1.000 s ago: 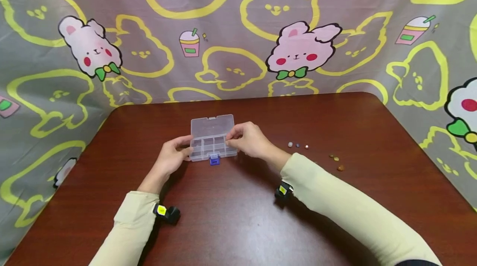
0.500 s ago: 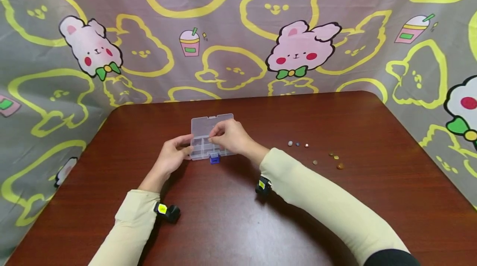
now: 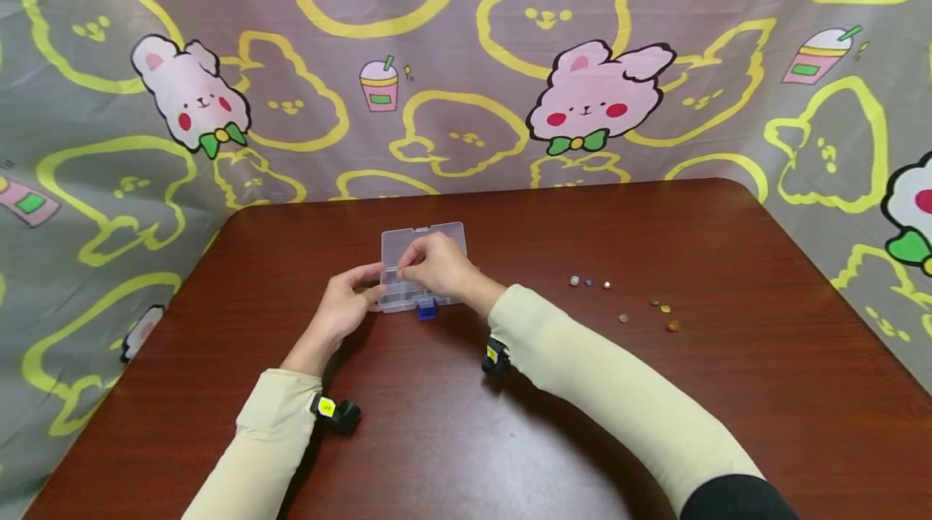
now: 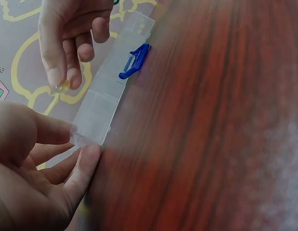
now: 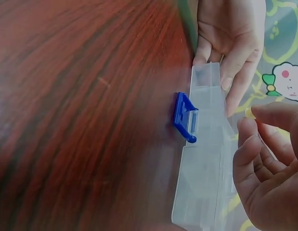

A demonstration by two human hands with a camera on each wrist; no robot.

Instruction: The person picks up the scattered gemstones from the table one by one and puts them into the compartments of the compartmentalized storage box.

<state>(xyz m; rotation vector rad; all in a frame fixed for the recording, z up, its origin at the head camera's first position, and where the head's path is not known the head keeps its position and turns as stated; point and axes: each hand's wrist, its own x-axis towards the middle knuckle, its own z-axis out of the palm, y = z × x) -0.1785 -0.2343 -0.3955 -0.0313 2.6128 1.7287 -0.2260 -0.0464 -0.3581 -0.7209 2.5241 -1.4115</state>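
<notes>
A clear plastic compartment box (image 3: 396, 293) stands on the table with its lid (image 3: 396, 243) raised at the back and a blue latch (image 3: 427, 310) at the front. My left hand (image 3: 345, 303) holds its left end, thumb in front and fingers behind. Above the left compartments, my right hand (image 3: 442, 265) pinches a small yellowish bead (image 5: 249, 113) between thumb and index finger. The bead also shows at those fingertips in the left wrist view. My right hand hides the box's right compartments in the head view.
On the brown table (image 3: 553, 391), right of the box, lie a whitish bead (image 3: 574, 281), a blue bead (image 3: 589, 283) and a pale bead (image 3: 607, 285). Farther right are several brownish and yellow beads, the largest an amber bead (image 3: 673, 326). A patterned cloth (image 3: 466, 43) hangs behind.
My right hand has moved left across the box, from its right end to its left compartments. One brownish bead on the table came into view from behind the right arm. My left hand keeps its hold.
</notes>
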